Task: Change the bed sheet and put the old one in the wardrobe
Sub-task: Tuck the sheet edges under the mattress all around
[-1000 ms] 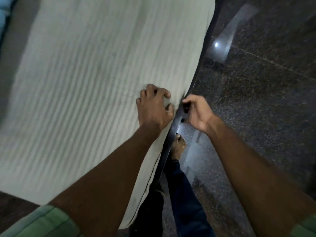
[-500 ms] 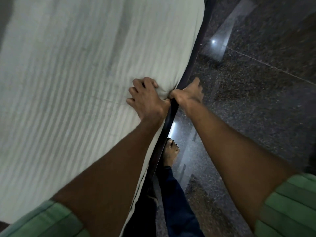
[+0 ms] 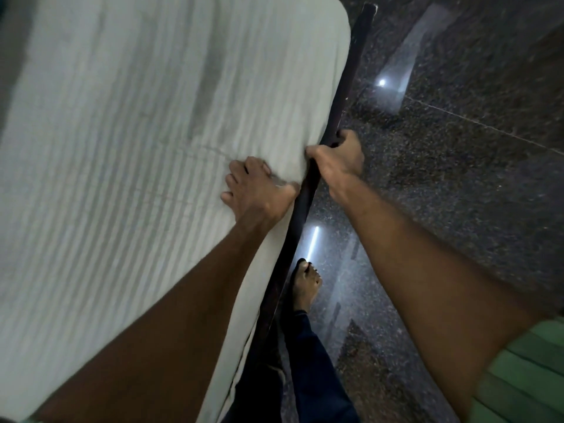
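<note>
A pale striped bed sheet (image 3: 137, 141) covers the mattress and fills the left of the view. My left hand (image 3: 256, 190) lies on the sheet near the bed's right edge, with its fingers curled and bunching the cloth. My right hand (image 3: 338, 161) is at the mattress edge beside the dark bed frame rail (image 3: 308, 190), its fingers curled down around the sheet's edge between mattress and rail. The fingertips of the right hand are hidden below the edge.
A dark polished stone floor (image 3: 457, 178) with light reflections lies to the right of the bed. My bare foot (image 3: 305, 285) and dark trouser leg (image 3: 314, 377) stand close against the frame rail.
Both hands have shifted a little farther along the bed's right edge. The right hand has turned from reaching over the rail to gripping at the mattress edge.
</note>
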Motion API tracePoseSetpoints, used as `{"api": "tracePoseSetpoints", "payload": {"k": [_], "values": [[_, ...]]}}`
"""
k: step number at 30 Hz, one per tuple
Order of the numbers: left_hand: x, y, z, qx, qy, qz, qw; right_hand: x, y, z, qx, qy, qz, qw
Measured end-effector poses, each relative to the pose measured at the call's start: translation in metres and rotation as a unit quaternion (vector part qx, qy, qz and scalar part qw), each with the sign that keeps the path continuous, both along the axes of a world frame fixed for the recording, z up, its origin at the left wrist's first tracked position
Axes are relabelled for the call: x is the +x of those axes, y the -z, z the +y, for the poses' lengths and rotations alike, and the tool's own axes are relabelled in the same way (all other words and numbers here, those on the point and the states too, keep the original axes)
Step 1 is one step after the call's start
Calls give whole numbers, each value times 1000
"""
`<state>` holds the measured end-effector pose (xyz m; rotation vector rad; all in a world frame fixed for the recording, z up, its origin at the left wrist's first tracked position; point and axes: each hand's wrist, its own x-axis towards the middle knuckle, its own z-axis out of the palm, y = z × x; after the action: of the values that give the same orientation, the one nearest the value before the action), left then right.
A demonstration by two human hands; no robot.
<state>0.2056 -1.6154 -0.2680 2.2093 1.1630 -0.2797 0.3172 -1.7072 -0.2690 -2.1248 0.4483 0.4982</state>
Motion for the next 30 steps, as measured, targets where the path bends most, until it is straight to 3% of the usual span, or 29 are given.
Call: {"api": "tracePoseSetpoints", "payload": {"k": [3, 6, 10, 15, 17, 20, 25, 30], "values": [[-5, -10, 3, 46, 51, -84, 994, 1, -3, 8, -115, -79, -111, 984], [-1, -11, 3, 101, 90, -168, 976, 1, -8, 10, -163, -65, -262, 949], [26, -8, 8, 133, 65, -202, 968, 16, -6, 22, -211, -134, -164, 954], [31, -1, 11, 129, 99, -194, 967, 13, -1, 13, -130, -227, -218, 940], [38, -2, 13, 122, 114, -182, 969, 20, 3, -3, -173, -207, -219, 938], [47, -2, 17, 97, 139, -161, 972, 39, 17, -56, -209, -85, -127, 966], [72, 5, 9, 97, 112, -126, 981, 42, 4, -55, -21, -153, -120, 981], [73, 18, -11, 154, 181, -68, 969, 46, 10, -14, -52, -220, -171, 959]]}}
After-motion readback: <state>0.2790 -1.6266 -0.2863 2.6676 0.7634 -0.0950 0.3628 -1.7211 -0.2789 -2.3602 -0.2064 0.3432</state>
